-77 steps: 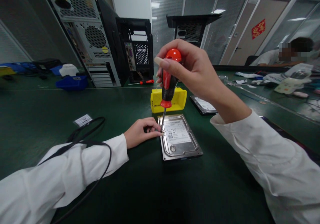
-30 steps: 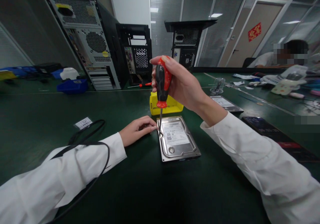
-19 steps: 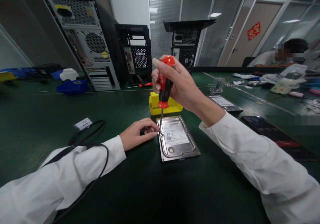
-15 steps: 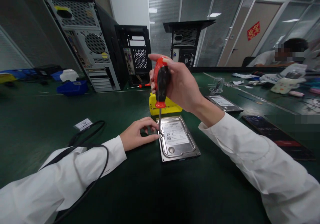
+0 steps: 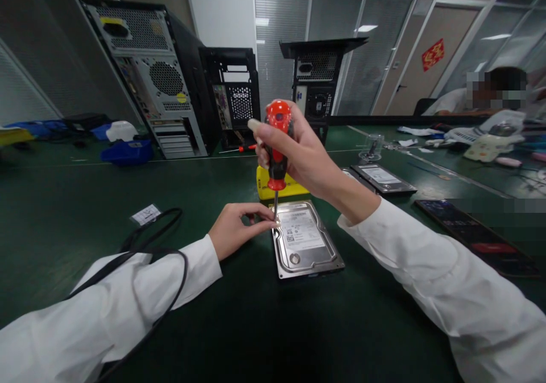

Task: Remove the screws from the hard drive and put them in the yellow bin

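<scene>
Screwdriver [image 5: 277, 171], one, clenched in right hand [image 5: 302, 154] above one hard drive [image 5: 313, 255]; what left hand [image 5: 237, 228] pinches is unclear.

Bin [image 5: 294, 188] behind drive [image 5: 305, 235] — nearer tabletop [image 5: 311, 332] free

Both white sleeves [image 5: 426, 263] are long, loose and softly creased.

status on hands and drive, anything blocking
Right hand gripping screwdriver, shaft down at left edge of hard drive. Left hand at shaft's lower end. Drive flat. Yellow bin behind, apparently not blocking.
</scene>
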Demonstrator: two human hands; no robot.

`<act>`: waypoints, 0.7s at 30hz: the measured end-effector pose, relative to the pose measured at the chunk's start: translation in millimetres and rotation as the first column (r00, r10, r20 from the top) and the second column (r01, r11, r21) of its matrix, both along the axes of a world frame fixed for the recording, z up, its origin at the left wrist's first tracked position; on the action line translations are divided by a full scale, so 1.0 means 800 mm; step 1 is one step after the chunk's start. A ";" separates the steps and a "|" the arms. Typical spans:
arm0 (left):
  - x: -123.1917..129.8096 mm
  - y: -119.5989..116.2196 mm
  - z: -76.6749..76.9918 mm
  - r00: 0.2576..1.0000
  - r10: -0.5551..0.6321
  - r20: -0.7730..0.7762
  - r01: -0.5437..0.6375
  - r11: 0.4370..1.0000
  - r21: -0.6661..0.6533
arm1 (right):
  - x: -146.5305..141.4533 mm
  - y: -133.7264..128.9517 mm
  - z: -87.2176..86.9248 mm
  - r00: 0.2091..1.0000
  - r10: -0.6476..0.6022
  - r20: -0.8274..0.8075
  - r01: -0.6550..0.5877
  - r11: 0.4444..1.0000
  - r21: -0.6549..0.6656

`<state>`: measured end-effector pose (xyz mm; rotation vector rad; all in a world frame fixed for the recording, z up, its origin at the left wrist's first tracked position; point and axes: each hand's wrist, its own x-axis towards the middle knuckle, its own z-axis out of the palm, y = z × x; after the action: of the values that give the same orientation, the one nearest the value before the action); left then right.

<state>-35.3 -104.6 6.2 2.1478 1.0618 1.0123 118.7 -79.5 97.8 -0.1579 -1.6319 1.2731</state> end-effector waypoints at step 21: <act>0.000 0.000 0.000 0.998 -0.055 -0.013 0.056 0.998 0.017 | 0.004 -0.001 0.009 0.991 0.128 0.023 -0.126 0.989 -0.079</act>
<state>-35.3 -104.3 6.4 2.1880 0.9967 0.9875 121.6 -80.7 104.7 -0.1211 -1.6391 1.4379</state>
